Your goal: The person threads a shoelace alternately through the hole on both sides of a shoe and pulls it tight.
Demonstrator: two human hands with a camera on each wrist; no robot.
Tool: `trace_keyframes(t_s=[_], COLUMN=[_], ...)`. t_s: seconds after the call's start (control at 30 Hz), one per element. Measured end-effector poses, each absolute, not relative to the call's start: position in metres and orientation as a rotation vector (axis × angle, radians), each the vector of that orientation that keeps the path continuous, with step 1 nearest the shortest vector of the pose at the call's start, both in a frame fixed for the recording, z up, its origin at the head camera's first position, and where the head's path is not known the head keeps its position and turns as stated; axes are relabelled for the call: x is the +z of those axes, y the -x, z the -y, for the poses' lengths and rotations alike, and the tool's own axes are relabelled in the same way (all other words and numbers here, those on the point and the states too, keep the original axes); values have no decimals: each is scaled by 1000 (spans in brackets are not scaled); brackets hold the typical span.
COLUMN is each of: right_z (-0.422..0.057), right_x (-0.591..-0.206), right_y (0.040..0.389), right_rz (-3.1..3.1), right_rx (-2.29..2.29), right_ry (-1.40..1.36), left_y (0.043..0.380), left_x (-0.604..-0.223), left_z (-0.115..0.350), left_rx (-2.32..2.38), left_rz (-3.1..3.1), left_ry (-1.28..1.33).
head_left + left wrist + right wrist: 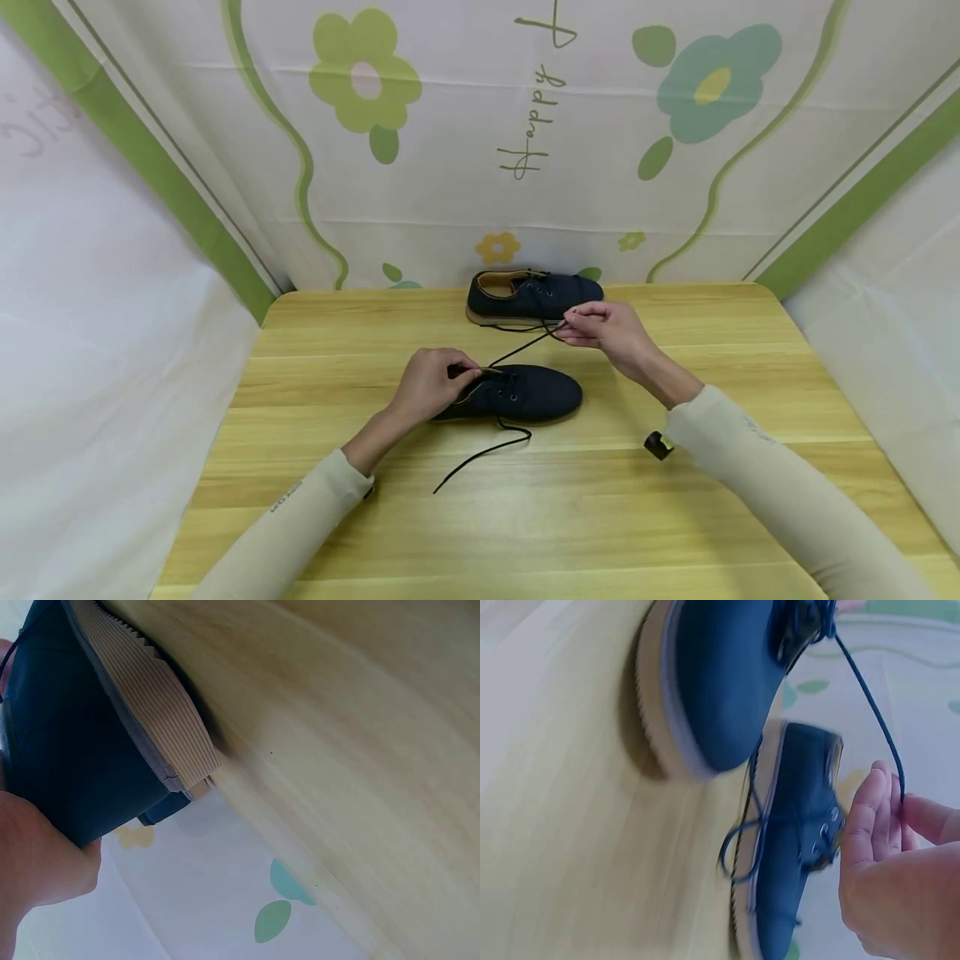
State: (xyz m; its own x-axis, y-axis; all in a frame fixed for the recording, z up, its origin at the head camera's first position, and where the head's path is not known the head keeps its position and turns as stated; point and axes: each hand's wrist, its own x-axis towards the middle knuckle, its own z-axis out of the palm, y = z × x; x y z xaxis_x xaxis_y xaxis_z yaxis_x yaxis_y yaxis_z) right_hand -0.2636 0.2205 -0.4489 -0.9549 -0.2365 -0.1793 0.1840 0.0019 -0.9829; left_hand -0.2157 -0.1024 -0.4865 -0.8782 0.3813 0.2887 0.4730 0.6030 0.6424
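A dark navy lace-up shoe (543,393) sits on the table, toe pointing right. My left hand (431,385) grips it at the opening, thumb and fingers pinching the upper edge near the tongue. Beyond the toe, my right hand (607,333) pinches a black shoelace (870,697) between thumb and fingers. That lace runs straight from the eyelets up to the fingertips. The other lace end (480,455) trails loose on the near side. In the left wrist view, the shoe's ribbed tan sole (161,697) faces the camera, with the left hand partly cut off.
A matching second shoe (573,289) stands at the table's back edge, its lace hanging loose on the near side. Flower-printed white fabric (450,183) rises behind the wooden table (600,517). A small black device (658,445) shows by the right cuff.
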Motion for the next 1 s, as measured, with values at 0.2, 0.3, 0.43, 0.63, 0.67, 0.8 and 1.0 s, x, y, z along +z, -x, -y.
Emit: trace_keyframes(t_s=[0.2, 0.3, 0.43, 0.63, 0.67, 0.8, 1.0], right_z=[-251, -268, -288, -318, -323, -342, -369], right_x=[-454, -455, -455, -458, -458, -459, -457], right_y=[264, 263, 261, 256, 255, 253, 251], right_rz=[-1975, -1962, -1962, -1971, -1966, -1947, -1945], right_rx=[-2088, -2131, -2163, -2206, -2216, -2251, -2297], right_ry=[-7, -26, -49, -129, -138, -173, -220], left_y=[215, 215, 215, 214, 214, 214, 215], left_x=[-486, -486, -486, -486, -486, -486, -485], left_z=[102, 102, 102, 103, 103, 103, 102], left_rx=[-1128, -1127, -1127, -1146, -1147, -1139, -1124], left_rz=[2699, 2696, 2699, 2702, 2703, 2699, 2698], left_ry=[733, 731, 725, 723, 722, 728, 733])
